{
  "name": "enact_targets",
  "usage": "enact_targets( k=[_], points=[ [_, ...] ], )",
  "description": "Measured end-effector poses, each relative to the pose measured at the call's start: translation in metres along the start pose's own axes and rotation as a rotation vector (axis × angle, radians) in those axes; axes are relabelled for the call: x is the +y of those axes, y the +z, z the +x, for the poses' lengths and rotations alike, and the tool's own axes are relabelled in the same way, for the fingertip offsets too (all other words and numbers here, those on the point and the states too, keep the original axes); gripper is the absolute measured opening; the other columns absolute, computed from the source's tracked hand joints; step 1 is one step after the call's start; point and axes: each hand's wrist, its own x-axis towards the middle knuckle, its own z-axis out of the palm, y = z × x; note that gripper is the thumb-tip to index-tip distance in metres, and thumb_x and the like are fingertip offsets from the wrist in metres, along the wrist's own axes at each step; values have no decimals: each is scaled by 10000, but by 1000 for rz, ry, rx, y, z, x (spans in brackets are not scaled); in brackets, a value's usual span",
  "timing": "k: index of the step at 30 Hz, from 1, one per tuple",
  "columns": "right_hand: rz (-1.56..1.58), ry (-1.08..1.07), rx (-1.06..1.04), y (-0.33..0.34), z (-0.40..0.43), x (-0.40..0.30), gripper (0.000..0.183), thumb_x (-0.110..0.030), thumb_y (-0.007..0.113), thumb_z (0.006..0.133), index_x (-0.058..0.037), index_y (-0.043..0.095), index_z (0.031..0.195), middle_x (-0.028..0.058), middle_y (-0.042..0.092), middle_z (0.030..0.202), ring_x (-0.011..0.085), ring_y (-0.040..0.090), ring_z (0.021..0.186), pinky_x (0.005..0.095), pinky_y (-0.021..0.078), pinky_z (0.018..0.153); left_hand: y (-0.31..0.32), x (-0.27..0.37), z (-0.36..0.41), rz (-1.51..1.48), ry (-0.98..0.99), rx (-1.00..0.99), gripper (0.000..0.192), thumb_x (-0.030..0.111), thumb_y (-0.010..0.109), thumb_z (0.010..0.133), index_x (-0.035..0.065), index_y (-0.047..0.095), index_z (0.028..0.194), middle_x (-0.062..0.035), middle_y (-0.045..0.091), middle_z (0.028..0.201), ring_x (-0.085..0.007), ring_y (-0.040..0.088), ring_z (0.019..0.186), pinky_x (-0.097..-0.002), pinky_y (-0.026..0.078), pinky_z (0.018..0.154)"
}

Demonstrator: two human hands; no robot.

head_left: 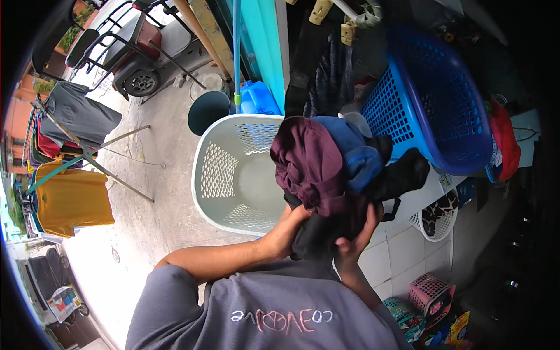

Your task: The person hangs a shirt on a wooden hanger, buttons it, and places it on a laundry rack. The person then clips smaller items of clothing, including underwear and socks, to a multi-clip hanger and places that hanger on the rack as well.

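A bundle of dark clothes (323, 232) is held between my two hands, close to my chest. My left hand (280, 232) grips its left side, and my right hand (358, 236) cups the right side with the thumb raised. Maroon cloth (308, 162) lies uppermost, with a blue garment (361, 164) and black cloth (400, 175) beside it. Just beyond and to the left stands a white plastic laundry basket (210, 218) with perforated walls; its visible inside holds no clothes, and the bundle hides its right part.
Blue and purple baskets (455, 109) stand at the upper right. A dark bucket (210, 113) and a blue jug (258, 98) are behind the white basket. Shirts hang on a rack (89, 153) at left. Small baskets (431, 293) sit lower right.
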Motion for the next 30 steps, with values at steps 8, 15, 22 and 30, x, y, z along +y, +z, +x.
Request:
enact_targets(
  k=[8,15,22,30],
  points=[
    [-190,114,-577,154,-41,24,504,-336,516,843,14,448,1199,244,343,1299,423,322,1193,413,297,971,-174,7,57,-596,-17,30,303,271,418,846,34,575,950,-126,605,954,-246,591,870,-380,459,857],
    [426,584,-406,166,-2,36,408,-313,478,872,-26,499,1162,115,557,1108,228,509,1025,293,364,885,-165,66,28,6,21,471,335,328,369,855,131,509,1088,-51,547,1090,-181,470,1058,-406,331,906],
    [706,531,-448,115,52,33,245,8,526,778,-65,541,1012,36,535,970,118,498,914,228,371,839,-204,91,22,396,312,302,531,472,453,853,32,484,1150,-75,545,1059,-158,476,1004,-282,340,899],
    [746,514,-578,76,66,44,309,27,601,693,-67,527,977,-1,506,931,89,471,914,211,367,832,-155,91,12,528,431,97,482,290,577,803,19,424,1171,-74,522,1048,-169,509,964,-301,397,857]
  ],
)
